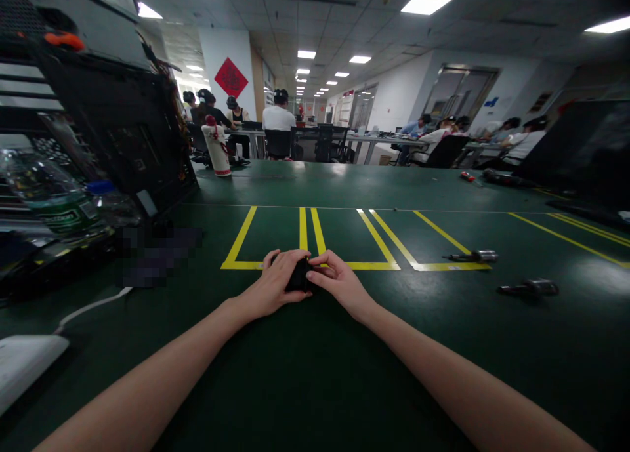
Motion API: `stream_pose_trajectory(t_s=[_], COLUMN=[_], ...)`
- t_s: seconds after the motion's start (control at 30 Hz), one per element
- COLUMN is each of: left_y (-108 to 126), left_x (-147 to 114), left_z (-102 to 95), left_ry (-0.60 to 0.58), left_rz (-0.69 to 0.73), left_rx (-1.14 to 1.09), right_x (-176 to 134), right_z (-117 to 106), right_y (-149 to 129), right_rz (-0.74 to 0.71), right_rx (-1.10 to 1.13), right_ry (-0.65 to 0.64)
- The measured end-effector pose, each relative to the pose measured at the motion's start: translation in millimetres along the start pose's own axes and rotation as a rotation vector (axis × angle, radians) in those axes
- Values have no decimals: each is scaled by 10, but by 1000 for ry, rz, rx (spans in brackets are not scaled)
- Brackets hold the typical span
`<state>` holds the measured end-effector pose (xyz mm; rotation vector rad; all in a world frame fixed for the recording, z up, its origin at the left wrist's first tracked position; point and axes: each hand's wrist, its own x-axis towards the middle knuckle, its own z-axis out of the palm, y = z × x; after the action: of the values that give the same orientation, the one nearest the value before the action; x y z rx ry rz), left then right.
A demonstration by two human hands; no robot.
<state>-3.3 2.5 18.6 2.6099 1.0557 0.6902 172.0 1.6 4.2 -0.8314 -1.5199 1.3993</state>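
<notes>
A small black object (298,277), boxy in outline, is on or just above the green tabletop between my hands; its kind cannot be made out. My left hand (279,277) wraps over it from the left, fingers on top and thumb along the near side. From the right, my right hand (336,280) pinches at its right edge with thumb and index finger. What lies between those fingertips is too small to tell. Both hands are just at the near yellow tape line (364,266).
Two metal-ended tools, one on the tape (485,256) and one nearer (539,288), lie at right. An opened computer case (132,130), a water bottle (59,203) and a white cable (96,308) occupy the left. A white bottle (216,151) stands behind. Several people sit beyond the table.
</notes>
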Motion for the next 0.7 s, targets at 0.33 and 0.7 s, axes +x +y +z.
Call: stream_pose_trajectory(t_s=[0.33, 0.7], left_y=[14, 5], left_x=[1, 1], left_z=[-17, -9], left_ry=[-6, -5], left_rz=[7, 4], left_rx=[-26, -15], right_x=[12, 32], right_z=[-76, -60], right_y=[7, 34], right_rz=[37, -7], right_rx=[-90, -56], right_ry=[-84, -46])
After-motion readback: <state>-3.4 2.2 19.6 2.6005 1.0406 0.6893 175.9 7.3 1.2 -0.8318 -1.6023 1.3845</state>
